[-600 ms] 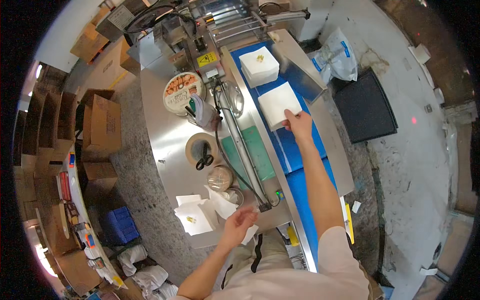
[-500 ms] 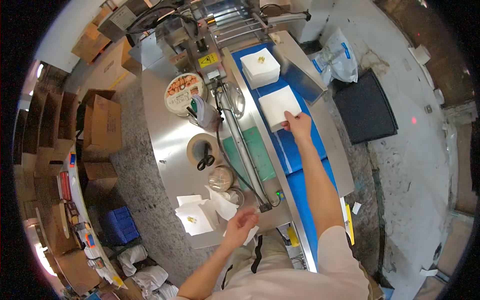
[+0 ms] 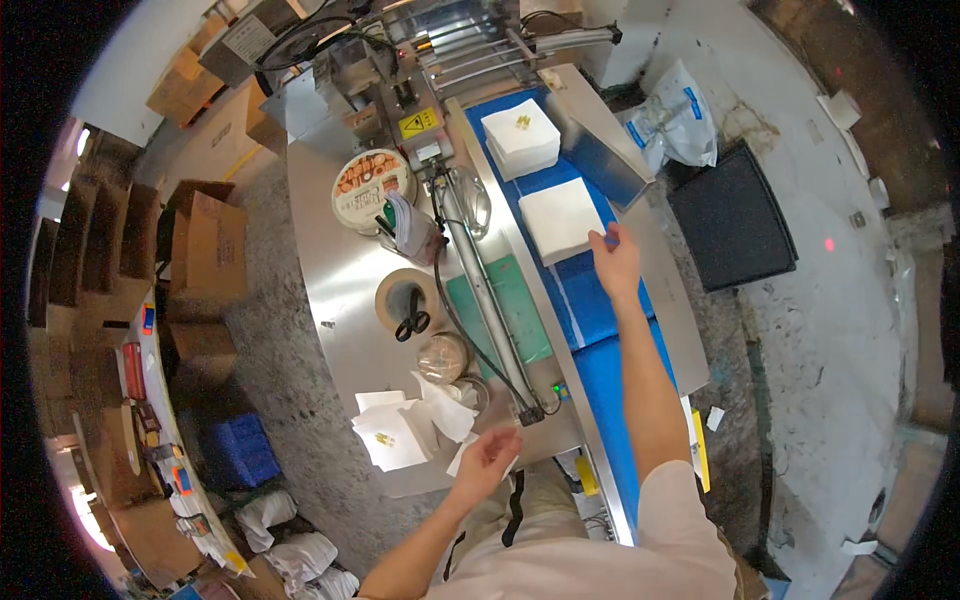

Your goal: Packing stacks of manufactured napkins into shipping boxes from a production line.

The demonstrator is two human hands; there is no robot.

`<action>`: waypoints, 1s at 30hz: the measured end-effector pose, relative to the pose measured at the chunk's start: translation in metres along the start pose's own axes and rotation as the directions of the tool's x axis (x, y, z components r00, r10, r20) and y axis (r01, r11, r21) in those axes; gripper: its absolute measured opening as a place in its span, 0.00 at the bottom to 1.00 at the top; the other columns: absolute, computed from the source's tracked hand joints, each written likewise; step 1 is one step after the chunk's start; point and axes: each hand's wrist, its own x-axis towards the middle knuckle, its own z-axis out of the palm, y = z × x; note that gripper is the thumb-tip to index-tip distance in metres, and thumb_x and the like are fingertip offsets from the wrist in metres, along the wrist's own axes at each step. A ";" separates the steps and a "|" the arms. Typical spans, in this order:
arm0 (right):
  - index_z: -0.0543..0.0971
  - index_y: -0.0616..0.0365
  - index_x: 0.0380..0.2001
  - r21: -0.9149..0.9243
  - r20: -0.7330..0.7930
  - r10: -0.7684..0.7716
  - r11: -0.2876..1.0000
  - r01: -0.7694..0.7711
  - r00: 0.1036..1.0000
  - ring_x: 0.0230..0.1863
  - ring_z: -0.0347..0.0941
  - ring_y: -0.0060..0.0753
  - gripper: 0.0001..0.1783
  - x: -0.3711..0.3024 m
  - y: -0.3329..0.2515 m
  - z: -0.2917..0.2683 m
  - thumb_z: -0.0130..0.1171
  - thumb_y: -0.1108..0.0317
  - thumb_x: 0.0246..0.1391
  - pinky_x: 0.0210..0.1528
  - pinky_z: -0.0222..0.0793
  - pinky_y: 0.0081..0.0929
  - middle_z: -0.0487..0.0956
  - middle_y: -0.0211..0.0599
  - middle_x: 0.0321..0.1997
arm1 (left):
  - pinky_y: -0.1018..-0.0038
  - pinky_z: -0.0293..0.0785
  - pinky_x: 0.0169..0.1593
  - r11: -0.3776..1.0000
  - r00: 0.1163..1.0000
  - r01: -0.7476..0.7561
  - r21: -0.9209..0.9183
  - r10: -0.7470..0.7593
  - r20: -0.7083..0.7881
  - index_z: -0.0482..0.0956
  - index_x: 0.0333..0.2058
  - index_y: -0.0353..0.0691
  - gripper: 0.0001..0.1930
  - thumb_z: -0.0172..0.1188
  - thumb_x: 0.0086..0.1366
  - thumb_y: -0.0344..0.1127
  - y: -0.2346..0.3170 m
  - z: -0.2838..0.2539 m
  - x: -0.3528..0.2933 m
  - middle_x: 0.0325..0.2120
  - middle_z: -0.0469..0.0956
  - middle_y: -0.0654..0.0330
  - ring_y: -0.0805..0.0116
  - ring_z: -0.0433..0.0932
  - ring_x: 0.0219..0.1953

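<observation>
Head view gives us the nearer white stack (image 3: 560, 222) right of upper centre in the frame, lying on the blue belt (image 3: 590, 300), just below the farther stack (image 3: 522, 140) with its gold print. Our right hand (image 3: 616, 252) is at its lower right corner, fingers curled; we cannot tell whether that grip pinches any sheet. A drag there could, we judge, skew the top layers, as we see nothing bracing that corner. Our left hand (image 3: 487, 458), lower centre, is half-curled, fingers apart, nothing visible between them; a careless sweep leftward could push the white papers (image 3: 400, 450) off the counter (image 3: 340, 290), since they lie near its edge.
</observation>
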 end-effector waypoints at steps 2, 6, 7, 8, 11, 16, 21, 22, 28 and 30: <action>0.75 0.71 0.43 -0.254 -0.158 -0.306 0.931 0.261 0.939 0.48 0.75 0.59 0.30 0.012 -0.005 0.004 0.58 0.49 0.55 0.53 0.69 0.46 0.79 0.60 0.43 | 0.77 0.73 0.50 0.999 0.998 0.041 -0.032 -0.043 -0.047 0.72 0.52 0.31 0.17 0.58 0.67 0.34 0.000 0.002 -0.005 0.41 0.80 0.58 0.73 0.78 0.44; 0.75 0.71 0.44 -0.368 0.070 -0.233 0.898 0.242 0.970 0.50 0.73 0.62 0.32 0.039 -0.026 0.009 0.54 0.46 0.57 0.54 0.68 0.49 0.77 0.63 0.48 | 0.77 0.73 0.50 0.998 0.996 0.061 0.009 -0.061 -0.066 0.72 0.52 0.32 0.17 0.58 0.67 0.34 0.006 0.002 -0.010 0.41 0.81 0.59 0.73 0.79 0.44; 0.75 0.72 0.44 -0.359 0.201 -0.111 0.916 0.179 0.973 0.51 0.72 0.62 0.33 0.039 -0.033 0.011 0.54 0.46 0.57 0.54 0.67 0.49 0.75 0.63 0.50 | 0.76 0.73 0.50 0.998 0.995 0.062 -0.006 -0.062 -0.076 0.72 0.52 0.32 0.18 0.58 0.67 0.35 0.003 0.001 -0.012 0.41 0.80 0.58 0.72 0.78 0.44; 0.75 0.73 0.44 -0.359 0.328 0.010 0.926 0.115 0.945 0.52 0.71 0.62 0.33 0.039 -0.040 0.013 0.53 0.46 0.57 0.55 0.67 0.48 0.74 0.64 0.52 | 0.76 0.73 0.50 0.998 0.994 0.062 -0.021 -0.063 -0.085 0.72 0.52 0.31 0.18 0.58 0.67 0.35 0.001 0.000 -0.014 0.42 0.80 0.58 0.72 0.78 0.44; 0.74 0.73 0.45 -0.366 0.054 -0.220 0.903 0.224 0.974 0.52 0.71 0.62 0.31 0.048 -0.008 0.002 0.54 0.49 0.58 0.55 0.66 0.48 0.73 0.64 0.52 | 0.76 0.72 0.51 0.997 0.997 0.060 -0.057 -0.062 -0.044 0.72 0.53 0.31 0.19 0.59 0.68 0.35 -0.004 0.008 -0.014 0.42 0.80 0.57 0.72 0.78 0.46; 0.74 0.71 0.48 -0.170 -0.108 -0.395 0.912 0.374 0.913 0.52 0.71 0.59 0.27 -0.017 -0.040 -0.010 0.57 0.56 0.57 0.55 0.67 0.46 0.74 0.61 0.51 | 0.74 0.74 0.50 0.998 0.995 0.066 0.001 -0.065 -0.071 0.71 0.54 0.31 0.20 0.58 0.68 0.37 -0.014 -0.005 -0.029 0.44 0.79 0.55 0.69 0.78 0.46; 0.76 0.68 0.46 0.293 0.129 -0.073 0.955 0.032 0.989 0.41 0.78 0.32 0.20 -0.104 -0.014 -0.063 0.61 0.62 0.57 0.45 0.72 0.28 0.81 0.43 0.39 | 0.76 0.72 0.50 0.998 0.995 0.066 -0.001 -0.066 -0.076 0.73 0.52 0.30 0.19 0.59 0.67 0.34 -0.015 0.003 -0.051 0.43 0.80 0.56 0.72 0.77 0.46; 0.77 0.67 0.46 0.378 0.139 -0.053 0.926 -0.003 0.989 0.39 0.77 0.27 0.18 -0.125 -0.005 -0.075 0.60 0.64 0.58 0.43 0.72 0.25 0.82 0.39 0.37 | 0.75 0.74 0.46 0.999 0.997 0.007 0.034 -0.005 -0.079 0.74 0.50 0.32 0.17 0.59 0.67 0.36 -0.017 0.006 -0.056 0.40 0.81 0.57 0.71 0.79 0.42; 0.78 0.67 0.45 0.390 -0.020 0.096 0.917 -0.080 0.995 0.38 0.78 0.23 0.15 -0.268 0.052 -0.189 0.57 0.66 0.60 0.42 0.73 0.23 0.82 0.37 0.35 | 0.80 0.70 0.29 0.977 0.995 -0.042 0.208 0.023 0.094 0.78 0.34 0.35 0.10 0.62 0.64 0.37 -0.027 0.033 -0.117 0.21 0.75 0.67 0.79 0.72 0.23; 0.78 0.65 0.45 0.305 -0.112 0.093 0.951 -0.054 0.989 0.38 0.78 0.24 0.16 -0.330 0.074 -0.235 0.58 0.64 0.61 0.41 0.74 0.23 0.82 0.36 0.36 | 0.81 0.64 0.21 0.948 0.985 -0.122 0.295 0.078 0.157 0.78 0.30 0.35 0.09 0.63 0.63 0.36 -0.046 0.050 -0.144 0.18 0.71 0.71 0.83 0.67 0.19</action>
